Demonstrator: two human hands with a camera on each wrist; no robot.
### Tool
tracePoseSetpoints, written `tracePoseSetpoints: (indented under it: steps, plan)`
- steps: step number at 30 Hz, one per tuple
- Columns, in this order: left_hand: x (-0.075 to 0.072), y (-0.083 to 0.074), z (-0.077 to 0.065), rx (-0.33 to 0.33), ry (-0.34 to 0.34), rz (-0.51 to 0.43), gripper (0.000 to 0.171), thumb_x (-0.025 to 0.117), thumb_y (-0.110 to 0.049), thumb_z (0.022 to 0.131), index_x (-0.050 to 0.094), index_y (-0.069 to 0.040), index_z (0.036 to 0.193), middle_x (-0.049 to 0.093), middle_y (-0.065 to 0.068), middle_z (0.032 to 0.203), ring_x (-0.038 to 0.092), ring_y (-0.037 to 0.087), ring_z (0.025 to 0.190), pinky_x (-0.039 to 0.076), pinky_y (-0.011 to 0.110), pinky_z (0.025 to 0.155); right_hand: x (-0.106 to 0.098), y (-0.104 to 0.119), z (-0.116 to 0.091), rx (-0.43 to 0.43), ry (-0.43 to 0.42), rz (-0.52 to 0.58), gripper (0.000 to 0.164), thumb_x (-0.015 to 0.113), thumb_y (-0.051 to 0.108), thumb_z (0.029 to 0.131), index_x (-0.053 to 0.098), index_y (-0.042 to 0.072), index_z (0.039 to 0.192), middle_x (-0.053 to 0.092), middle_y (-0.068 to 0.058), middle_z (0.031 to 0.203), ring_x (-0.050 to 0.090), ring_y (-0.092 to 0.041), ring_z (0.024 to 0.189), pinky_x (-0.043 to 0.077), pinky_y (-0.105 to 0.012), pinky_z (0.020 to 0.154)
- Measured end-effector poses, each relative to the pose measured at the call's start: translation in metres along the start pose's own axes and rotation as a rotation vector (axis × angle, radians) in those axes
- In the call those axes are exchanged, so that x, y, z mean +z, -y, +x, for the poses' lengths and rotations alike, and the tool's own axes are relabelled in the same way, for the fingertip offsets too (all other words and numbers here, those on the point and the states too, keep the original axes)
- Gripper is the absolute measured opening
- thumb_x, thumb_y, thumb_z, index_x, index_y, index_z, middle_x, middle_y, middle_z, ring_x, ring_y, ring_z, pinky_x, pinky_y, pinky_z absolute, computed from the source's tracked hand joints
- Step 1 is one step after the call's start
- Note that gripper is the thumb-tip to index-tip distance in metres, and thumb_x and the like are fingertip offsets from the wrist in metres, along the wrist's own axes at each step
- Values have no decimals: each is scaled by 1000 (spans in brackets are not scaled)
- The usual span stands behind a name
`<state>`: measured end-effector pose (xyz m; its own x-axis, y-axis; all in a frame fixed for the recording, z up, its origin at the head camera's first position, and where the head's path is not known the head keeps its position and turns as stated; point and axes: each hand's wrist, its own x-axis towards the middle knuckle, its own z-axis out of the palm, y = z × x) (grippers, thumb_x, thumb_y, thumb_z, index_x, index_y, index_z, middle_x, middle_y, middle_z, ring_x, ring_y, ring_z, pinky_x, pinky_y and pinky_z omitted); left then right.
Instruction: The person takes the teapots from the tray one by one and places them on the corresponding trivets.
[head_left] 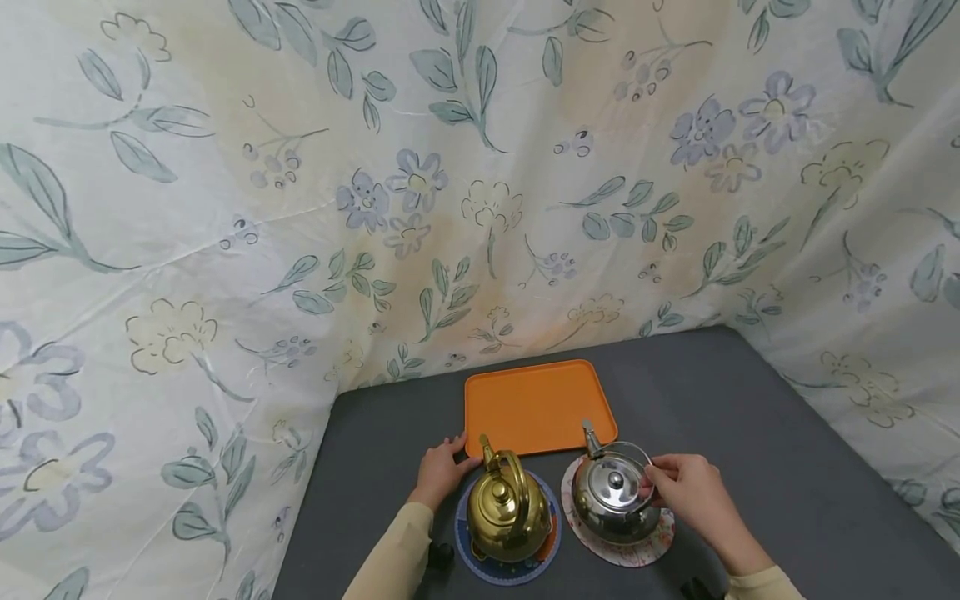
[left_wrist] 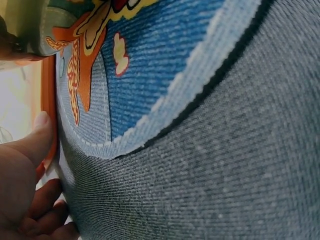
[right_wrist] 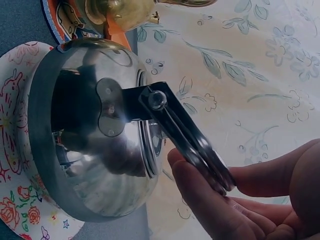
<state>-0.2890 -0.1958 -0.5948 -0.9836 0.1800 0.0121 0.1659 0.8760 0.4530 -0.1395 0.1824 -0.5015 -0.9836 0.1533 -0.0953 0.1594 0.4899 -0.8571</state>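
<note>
Over a round mat with a pink print (head_left: 592,540) stands a silver kettle (head_left: 611,508), its spout pointing toward the tray. My right hand (head_left: 686,487) pinches the kettle's hoop handle (right_wrist: 192,142) between thumb and fingers, at the handle's right side. My left hand (head_left: 438,473) is at the near left corner of an orange tray (head_left: 536,404), the corner between its thumb (left_wrist: 37,137) and fingers. Close to that hand, a gold kettle (head_left: 506,512) sits on a round blue mat (head_left: 487,569), its handle raised.
A dark grey cloth-covered table (head_left: 675,383) lies beneath everything. Behind it and at both sides hangs a floral curtain (head_left: 450,208). The tray lies flat beyond the two kettles, near their spouts.
</note>
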Motion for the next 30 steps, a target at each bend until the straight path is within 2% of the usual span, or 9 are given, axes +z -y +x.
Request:
tracePoseSetpoints:
  steps: [5,15,17,21,24,27,30]
  plan:
    - [-1,3,-1,2,-1,-3,70,75,-44,89,53,-14,149,59,14,143,50,40,137,37,62,112,4,-1,-2,-9,-8,6,37,61,9,97,63,-19,120,77,-10,83,75,-19,70,62,-34,63]
    - [-3,12,-8,0,-36,4,69,74,-42,90,53,-12,149,59,15,143,50,42,137,37,63,110,10,1,4,-41,-1,-73,35,64,16,96,69,-12,117,76,-5,80,72,-15,66,60,-33,61]
    - [-2,14,-9,3,-39,5,70,74,-42,90,52,-13,149,58,15,143,50,41,137,36,63,112,11,0,6,-32,11,-67,36,64,21,99,70,-9,117,76,-5,81,73,-16,67,60,-31,60]
    - [-1,20,-8,-12,-10,-36,70,72,-42,92,49,-15,152,55,15,147,46,41,141,33,63,114,9,-1,10,-35,29,-85,48,60,35,103,69,-8,121,76,-10,90,74,-20,71,60,-33,61]
    - [-2,22,-9,-20,7,-82,69,70,-43,93,48,-15,152,53,15,149,43,42,142,34,63,113,4,-2,11,-97,4,-150,55,55,41,104,67,-8,125,76,-13,95,74,-21,76,61,-40,66]
    - [-9,24,-14,-10,-5,-113,66,68,-42,96,49,-12,151,52,19,150,43,44,141,37,64,111,-2,-4,11,-193,-69,-211,50,55,39,105,70,-5,124,77,-13,98,74,-24,82,60,-45,70]
    - [-23,22,-25,16,-42,-98,61,66,-40,98,53,-9,148,51,22,150,45,46,140,39,64,110,-10,-6,13,-315,-162,-237,41,58,32,104,72,-2,121,77,-15,102,74,-30,86,60,-47,71]
